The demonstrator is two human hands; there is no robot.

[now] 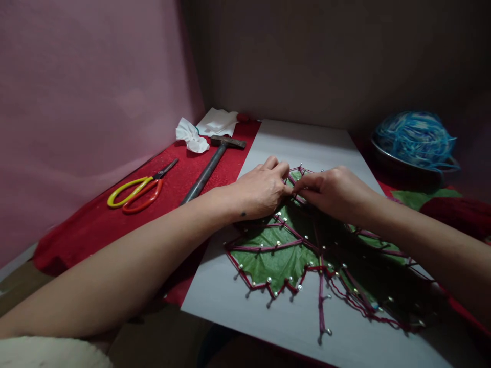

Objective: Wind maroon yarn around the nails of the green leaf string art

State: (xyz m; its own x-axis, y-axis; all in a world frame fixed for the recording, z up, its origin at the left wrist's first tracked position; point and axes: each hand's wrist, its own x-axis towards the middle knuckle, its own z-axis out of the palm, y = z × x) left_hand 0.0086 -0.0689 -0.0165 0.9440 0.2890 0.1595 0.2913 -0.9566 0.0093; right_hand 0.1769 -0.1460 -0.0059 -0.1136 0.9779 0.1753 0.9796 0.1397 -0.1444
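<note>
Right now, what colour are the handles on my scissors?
One yellow handle, one orange-red handle; the head view shows both.

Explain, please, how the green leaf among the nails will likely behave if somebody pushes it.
The green leaf is probably light and floppy, because it looks thin and wrinkled. It would perhaps crumple or tear rather than slide, since nails stand along its edge and string crosses it.
</note>
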